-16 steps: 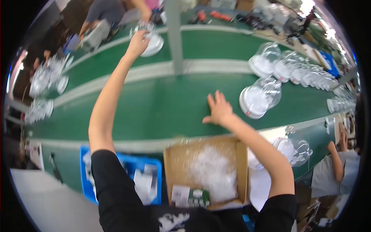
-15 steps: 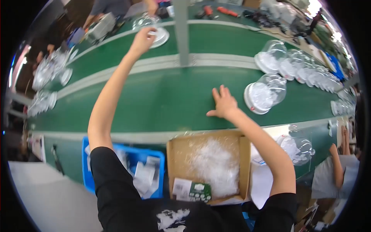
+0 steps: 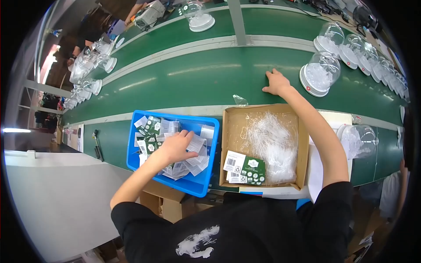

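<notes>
Domes [image 3: 367, 60] stand lined up on green surface [image 3: 188, 83], apparently assembled. Loose cards [image 3: 195, 155] remain in blue bin [image 3: 213, 149], left hand [image 3: 175, 147] loosely spread over them. Right hand [image 3: 277, 83] splayed, empty.

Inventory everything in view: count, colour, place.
Bin: one, blue, left of tray
Tray: one, brown, near centre
Cards: many, white and green, in bin and tray
Plastic: uncounted, clear, mostly in tray
Domes: many, clear on white bases, left, right, far centre
Worktop: several strips, green, across view
Paper: uncounted, white, right of tray
Post: one, grey, top centre
Tool: one, dark, left of bin
Gear: uncounted, mixed, far edges
Left hand: one, over bin
Right hand: one, over worktop
</notes>
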Motion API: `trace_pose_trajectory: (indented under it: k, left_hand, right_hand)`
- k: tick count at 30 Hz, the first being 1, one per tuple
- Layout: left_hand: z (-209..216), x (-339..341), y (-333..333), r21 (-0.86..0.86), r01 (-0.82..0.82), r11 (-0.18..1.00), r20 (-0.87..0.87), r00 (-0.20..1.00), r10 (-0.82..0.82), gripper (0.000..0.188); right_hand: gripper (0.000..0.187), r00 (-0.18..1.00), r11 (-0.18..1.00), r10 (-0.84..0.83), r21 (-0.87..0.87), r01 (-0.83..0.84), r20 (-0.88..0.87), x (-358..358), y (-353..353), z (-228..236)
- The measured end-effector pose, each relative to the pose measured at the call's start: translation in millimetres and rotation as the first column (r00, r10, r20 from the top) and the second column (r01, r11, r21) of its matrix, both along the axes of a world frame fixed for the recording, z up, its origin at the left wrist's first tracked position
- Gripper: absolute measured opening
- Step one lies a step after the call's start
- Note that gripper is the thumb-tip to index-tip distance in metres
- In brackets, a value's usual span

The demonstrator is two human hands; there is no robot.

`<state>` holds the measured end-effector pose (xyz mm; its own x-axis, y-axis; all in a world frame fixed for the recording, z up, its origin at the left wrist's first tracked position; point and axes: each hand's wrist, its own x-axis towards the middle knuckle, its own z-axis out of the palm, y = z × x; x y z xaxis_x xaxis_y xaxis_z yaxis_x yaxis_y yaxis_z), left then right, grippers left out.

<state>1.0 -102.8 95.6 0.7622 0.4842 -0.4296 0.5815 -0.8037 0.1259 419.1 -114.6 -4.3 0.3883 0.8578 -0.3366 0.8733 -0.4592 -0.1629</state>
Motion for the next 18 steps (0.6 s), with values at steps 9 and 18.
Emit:
trace_pose_trajectory:
  k: [9,18]
  left_hand:
    - [-3.8,-1.0,-5.2,-0.070,-0.166,0.984,0.382,0.907,0.180,0.014]
    - [51.2,23.8,-16.2,-0.211,-0.147,0.966,0.735,0.628,0.256,0.016]
  right_hand:
    - [0.054,0.899,0.841,0.358,0.504,-0.194,-0.251,-47.4,-75.3,38.8]
    - [0.043,0.713,0.606,0.609,0.784,-0.137,-0.347,-112.7,-136.8,116.5]
